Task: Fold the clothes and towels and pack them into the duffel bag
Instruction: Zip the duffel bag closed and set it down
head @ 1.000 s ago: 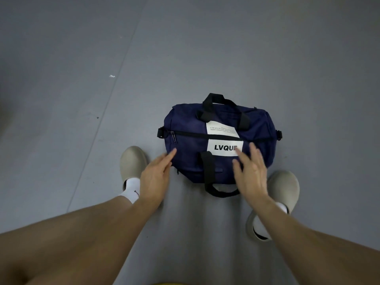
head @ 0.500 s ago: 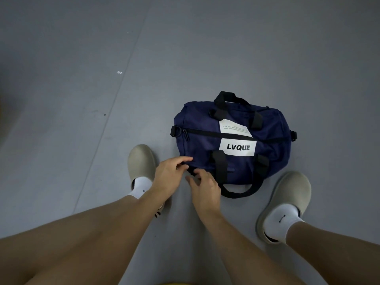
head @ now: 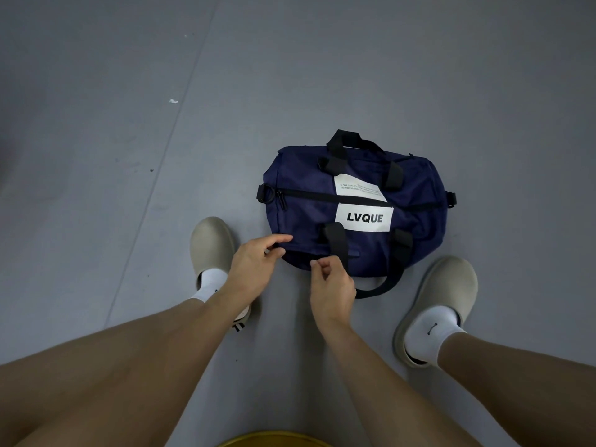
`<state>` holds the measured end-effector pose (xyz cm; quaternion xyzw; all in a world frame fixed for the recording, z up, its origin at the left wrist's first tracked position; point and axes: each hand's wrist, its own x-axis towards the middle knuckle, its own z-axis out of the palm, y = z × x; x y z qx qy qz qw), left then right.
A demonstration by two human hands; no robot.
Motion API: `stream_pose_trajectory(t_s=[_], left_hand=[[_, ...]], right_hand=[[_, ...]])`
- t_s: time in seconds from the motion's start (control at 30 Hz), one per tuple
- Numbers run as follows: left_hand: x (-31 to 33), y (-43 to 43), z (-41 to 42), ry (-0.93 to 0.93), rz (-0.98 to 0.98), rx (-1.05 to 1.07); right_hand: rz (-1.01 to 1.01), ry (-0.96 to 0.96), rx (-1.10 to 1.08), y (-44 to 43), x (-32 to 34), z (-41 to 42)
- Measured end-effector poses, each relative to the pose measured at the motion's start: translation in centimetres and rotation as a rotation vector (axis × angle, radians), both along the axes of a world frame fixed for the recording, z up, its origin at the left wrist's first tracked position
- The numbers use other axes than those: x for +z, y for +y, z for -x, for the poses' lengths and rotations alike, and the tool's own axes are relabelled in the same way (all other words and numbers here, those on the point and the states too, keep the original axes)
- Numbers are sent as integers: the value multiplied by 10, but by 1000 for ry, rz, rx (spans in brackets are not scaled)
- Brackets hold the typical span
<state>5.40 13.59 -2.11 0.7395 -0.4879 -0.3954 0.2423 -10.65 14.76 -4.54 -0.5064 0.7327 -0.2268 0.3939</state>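
Observation:
A navy duffel bag [head: 300, 188] with black handles and a white LVQUE label lies on the grey floor between my feet, its top zip closed. My left hand [head: 253, 269] is at the bag's near left corner, thumb and forefinger pinching the fabric edge. My right hand [head: 333, 287] is just to its right at the bag's near edge, beside a black handle strap [head: 335, 241], fingertips pinched together. What those fingertips hold is too small to see. No clothes or towels are in view.
My feet in beige clogs and white socks flank the bag, the left foot [head: 211, 250] and the right foot [head: 442, 304]. Grey floor [head: 129, 124] stretches all around. A yellow object [head: 274, 439] peeks in at the bottom edge.
Both hands came off the top of the bag and dropped to its near left corner. Since then the right hand has slid a little to the right along the near edge.

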Motion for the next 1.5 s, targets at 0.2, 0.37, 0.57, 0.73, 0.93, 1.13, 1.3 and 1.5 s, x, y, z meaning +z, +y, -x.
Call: stream_pose_trajectory(t_s=[0.2, 0.37, 0.57, 0.73, 0.93, 1.13, 1.3, 1.5], left_hand=[[4, 1, 2, 2, -13, 24], [6, 0, 2, -11, -27, 26], [5, 0, 11, -122, -7, 54], [8, 4, 22, -224, -60, 70], [10, 12, 94, 53, -381, 106], [-4, -11, 126, 31, -518, -49], [-26, -30, 114, 58, -482, -23], [-52, -59, 74, 15, -345, -15]], right_hand=[[-38, 63, -92, -6, -7, 38], [-68, 132, -129, -18, -16, 68], [-162, 220, 63, -40, -23, 89], [-155, 236, 325, -71, -6, 117], [278, 385, 307, -140, 17, 158], [78, 664, 620, -230, 22, 177], [-46, 657, 719, -262, 8, 191], [-106, 655, 880, -274, -2, 203]])
